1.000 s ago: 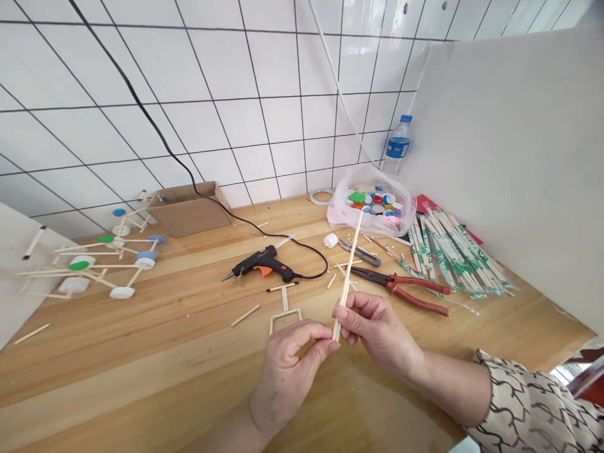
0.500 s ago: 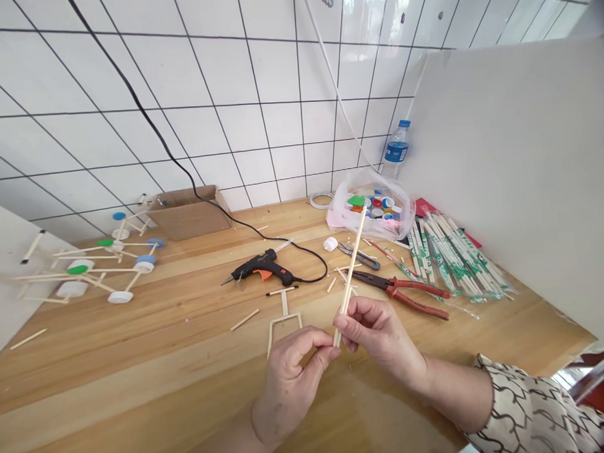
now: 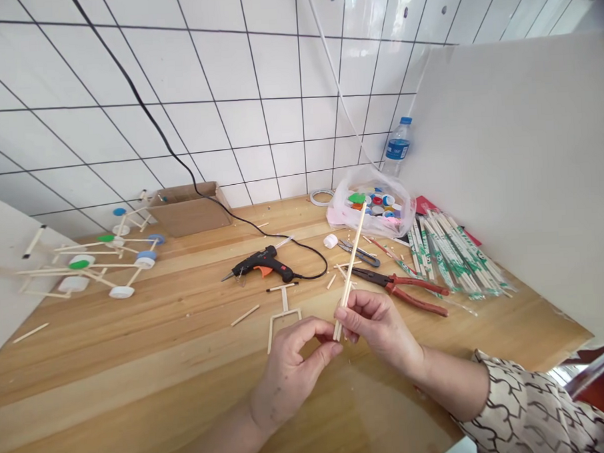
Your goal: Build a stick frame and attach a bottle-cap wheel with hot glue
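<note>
Both hands meet over the near middle of the wooden table (image 3: 138,367). My right hand (image 3: 381,330) pinches the lower end of a pair of wooden chopsticks (image 3: 351,268) that slants up and away toward the bag of caps. My left hand (image 3: 293,367) has its thumb and forefinger closed on the very bottom tip of the same chopsticks. Just beyond my left hand a small glued stick frame (image 3: 284,312) lies flat on the table.
A black glue gun (image 3: 263,263) with its cord lies mid-table. Red-handled pliers (image 3: 409,290), scissors (image 3: 360,252), wrapped chopsticks (image 3: 453,253), a plastic bag of bottle caps (image 3: 374,206) and a water bottle (image 3: 396,145) sit to the right. Stick-and-cap models (image 3: 98,262) and a cardboard box (image 3: 188,208) stand at left.
The hands and chopsticks have barely shifted; my left thumb and forefinger have closed a little tighter on the bottom tip. The camera view bobbed slightly.
</note>
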`<state>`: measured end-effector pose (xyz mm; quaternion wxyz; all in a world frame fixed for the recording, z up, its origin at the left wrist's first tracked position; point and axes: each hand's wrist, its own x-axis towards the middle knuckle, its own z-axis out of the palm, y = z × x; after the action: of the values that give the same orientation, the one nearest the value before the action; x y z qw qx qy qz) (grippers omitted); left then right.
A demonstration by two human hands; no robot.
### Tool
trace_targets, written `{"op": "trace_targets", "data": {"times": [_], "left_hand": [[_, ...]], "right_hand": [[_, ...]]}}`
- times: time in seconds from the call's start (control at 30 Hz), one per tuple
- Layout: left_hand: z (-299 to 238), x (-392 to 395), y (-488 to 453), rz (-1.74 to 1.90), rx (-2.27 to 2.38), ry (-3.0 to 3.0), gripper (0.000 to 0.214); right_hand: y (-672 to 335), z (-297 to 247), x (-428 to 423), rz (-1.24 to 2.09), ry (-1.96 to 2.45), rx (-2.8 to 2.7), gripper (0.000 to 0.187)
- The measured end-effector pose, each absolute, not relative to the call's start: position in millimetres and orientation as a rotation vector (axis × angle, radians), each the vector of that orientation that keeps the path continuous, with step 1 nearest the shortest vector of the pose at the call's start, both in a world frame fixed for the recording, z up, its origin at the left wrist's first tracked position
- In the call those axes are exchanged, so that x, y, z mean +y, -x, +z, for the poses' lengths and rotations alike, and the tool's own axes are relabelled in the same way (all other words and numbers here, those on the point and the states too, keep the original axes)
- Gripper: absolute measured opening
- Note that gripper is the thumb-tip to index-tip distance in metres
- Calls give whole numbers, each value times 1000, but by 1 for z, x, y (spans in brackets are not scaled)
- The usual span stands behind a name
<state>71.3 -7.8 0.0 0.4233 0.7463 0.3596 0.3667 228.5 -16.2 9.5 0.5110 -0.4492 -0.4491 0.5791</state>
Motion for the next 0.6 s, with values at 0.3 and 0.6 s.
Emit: {"op": "trace_targets", "data": {"times": [0.3,0.6], "left_hand": [[-2,-6,-68,950,889,-1929,8],[-1,-12,-72,950,970,-1967,16]], "right_hand": [[-229,6,-15,1368,1098,-1100,29],[-224,7,-19,1314,1140,-1160,35]]}}
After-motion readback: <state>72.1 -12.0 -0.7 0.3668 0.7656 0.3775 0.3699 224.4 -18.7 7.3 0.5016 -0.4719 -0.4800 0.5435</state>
